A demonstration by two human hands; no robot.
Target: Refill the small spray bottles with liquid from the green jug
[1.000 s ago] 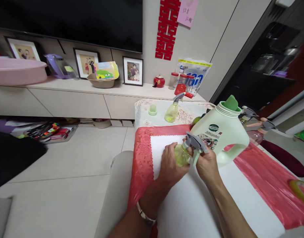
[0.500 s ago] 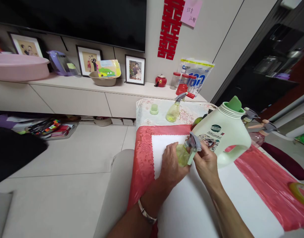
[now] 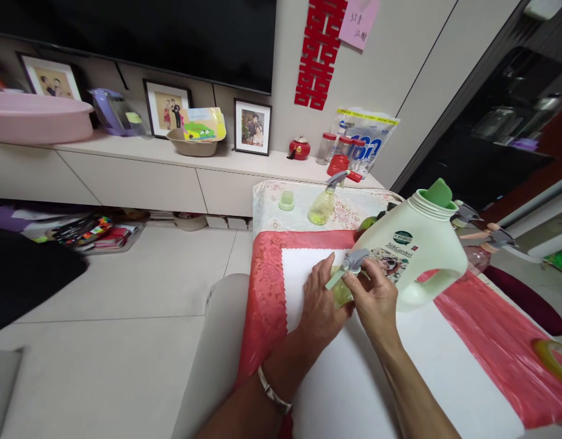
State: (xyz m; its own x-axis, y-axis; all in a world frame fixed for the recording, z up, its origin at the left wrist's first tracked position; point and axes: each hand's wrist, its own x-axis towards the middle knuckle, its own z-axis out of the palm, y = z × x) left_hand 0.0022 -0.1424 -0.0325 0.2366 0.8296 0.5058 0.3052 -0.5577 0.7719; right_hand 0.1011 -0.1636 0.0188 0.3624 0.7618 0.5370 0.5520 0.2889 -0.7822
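My left hand (image 3: 321,299) is wrapped round the yellow-green body of a small spray bottle (image 3: 342,294), which stands over the white mat (image 3: 294,268). The fingers of my right hand (image 3: 376,292) grip the bottle's grey spray head (image 3: 355,260) at its neck; the pale green trigger points left toward me. Just right of my hands is a large pale green jug (image 3: 420,244) with its handle to the right and a green piece (image 3: 439,192) standing in its open mouth. A second yellow-green spray bottle (image 3: 321,207) stands farther back, beside a green cap (image 3: 287,200).
A red cloth (image 3: 266,286) surrounds the mat. More spray bottles (image 3: 484,253) stand behind the jug at right. A yellow ring-shaped thing (image 3: 555,360) lies near the right edge. Red-lidded jars (image 3: 326,148) and a plastic bag (image 3: 367,137) are on the cabinet behind.
My right hand has turned the spray head, so its trigger swings from pointing down toward me to pointing left. My left hand keeps hold of the bottle.
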